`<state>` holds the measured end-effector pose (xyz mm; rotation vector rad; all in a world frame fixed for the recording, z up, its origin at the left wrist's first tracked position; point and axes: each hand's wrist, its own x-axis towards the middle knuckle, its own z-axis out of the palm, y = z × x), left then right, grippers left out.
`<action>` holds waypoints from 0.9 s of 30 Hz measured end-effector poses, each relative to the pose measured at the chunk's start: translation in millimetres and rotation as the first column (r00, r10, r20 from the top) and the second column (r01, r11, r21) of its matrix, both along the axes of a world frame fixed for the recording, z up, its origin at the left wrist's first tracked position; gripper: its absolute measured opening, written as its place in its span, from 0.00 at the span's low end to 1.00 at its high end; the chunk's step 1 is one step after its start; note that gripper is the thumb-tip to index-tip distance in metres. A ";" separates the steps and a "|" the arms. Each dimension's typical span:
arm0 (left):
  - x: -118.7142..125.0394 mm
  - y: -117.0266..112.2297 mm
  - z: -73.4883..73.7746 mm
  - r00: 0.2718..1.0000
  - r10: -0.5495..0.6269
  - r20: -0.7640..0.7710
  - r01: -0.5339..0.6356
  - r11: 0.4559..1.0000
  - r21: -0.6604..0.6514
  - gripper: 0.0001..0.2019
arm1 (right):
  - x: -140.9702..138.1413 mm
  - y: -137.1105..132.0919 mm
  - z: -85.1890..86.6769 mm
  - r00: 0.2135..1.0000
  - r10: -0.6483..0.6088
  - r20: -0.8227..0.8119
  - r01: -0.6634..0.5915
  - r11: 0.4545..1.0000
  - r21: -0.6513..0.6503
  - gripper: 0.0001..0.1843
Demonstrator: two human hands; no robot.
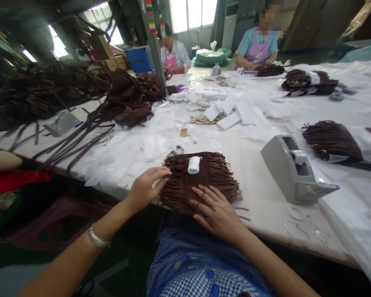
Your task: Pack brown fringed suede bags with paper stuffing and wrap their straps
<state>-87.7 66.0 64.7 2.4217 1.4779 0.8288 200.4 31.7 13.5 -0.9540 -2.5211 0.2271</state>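
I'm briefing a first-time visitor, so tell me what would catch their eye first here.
Probably the dark brown fringed bag at the table's near edge, with the left hand at its left fringe and the right hand spread on its lower front. Next, the bulky grey tape dispenser to its right, then the dark brown heap on the table's left side.

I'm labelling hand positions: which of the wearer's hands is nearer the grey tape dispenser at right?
Right. The right hand lies on the fringed brown bag, left of the tape dispenser; the left hand is farther off, at the bag's left edge.
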 end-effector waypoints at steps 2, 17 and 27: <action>23.8 13.2 1.8 0.935 -0.266 -0.234 0.280 0.960 0.028 0.16 | 0.0 -0.1 0.7 1.000 0.004 0.013 -0.004 1.000 0.000 0.23; -41.5 48.2 30.4 0.812 -0.087 -0.577 0.015 0.992 -0.128 0.16 | 1.9 0.8 2.7 0.999 0.021 0.049 -0.022 1.000 0.010 0.24; -26.7 77.6 -3.0 0.672 -0.397 -0.625 0.368 0.911 -0.184 0.11 | 2.6 1.1 4.3 0.999 0.030 0.014 -0.031 0.999 0.034 0.23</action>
